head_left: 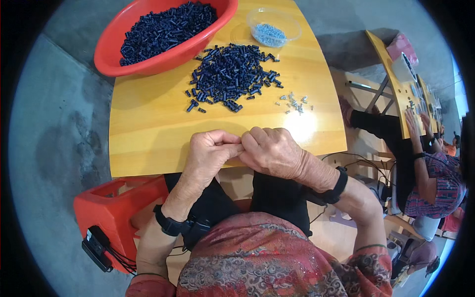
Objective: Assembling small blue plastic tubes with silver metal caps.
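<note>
We are finding room at the near left of the yellow wooden tabletop (pixel 143 128); a heap of small dark-blue plastic tubes (pixel 227 74) is blocking the middle, a round red plastic basin (pixel 110 52) the far left, a round clear plastic tub (pixel 293 31) and scattered silvery metal bits (pixel 295 103) the right.

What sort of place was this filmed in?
Probably a small-parts workshop: a red plastic basin heaped with small dark tubular parts, a loose pile of similar parts on a yellow wooden table, and another person at a second table to the right.
</note>
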`<state>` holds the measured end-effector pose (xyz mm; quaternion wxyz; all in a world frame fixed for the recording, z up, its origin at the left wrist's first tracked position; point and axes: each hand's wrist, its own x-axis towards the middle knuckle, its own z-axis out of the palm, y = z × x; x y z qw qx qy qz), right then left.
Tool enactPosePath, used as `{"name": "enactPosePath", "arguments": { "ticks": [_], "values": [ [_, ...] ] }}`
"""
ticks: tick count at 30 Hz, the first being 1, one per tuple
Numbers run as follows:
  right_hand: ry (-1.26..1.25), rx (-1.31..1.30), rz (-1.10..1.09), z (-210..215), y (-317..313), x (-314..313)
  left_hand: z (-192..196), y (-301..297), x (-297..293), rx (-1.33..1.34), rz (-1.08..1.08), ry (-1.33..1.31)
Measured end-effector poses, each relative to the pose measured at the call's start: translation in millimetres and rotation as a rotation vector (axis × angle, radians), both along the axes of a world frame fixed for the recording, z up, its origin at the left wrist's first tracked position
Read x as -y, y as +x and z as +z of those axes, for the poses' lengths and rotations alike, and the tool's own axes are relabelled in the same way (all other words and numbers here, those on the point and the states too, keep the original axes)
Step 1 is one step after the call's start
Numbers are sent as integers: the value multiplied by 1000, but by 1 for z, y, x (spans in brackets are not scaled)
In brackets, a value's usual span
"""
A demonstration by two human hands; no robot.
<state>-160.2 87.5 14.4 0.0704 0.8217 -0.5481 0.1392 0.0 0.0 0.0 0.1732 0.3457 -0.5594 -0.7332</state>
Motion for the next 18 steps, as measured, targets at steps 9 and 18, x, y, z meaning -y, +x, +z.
{"name": "enactPosePath", "arguments": {
  "ticks": [9,18],
  "values": [
    [-38,28,-11,-4,4,-4,7,1,4,61,-97,-45],
    [-45,124,-137,-5,6,-10,3,-2,0,61,-67,-45]
  ]
}}
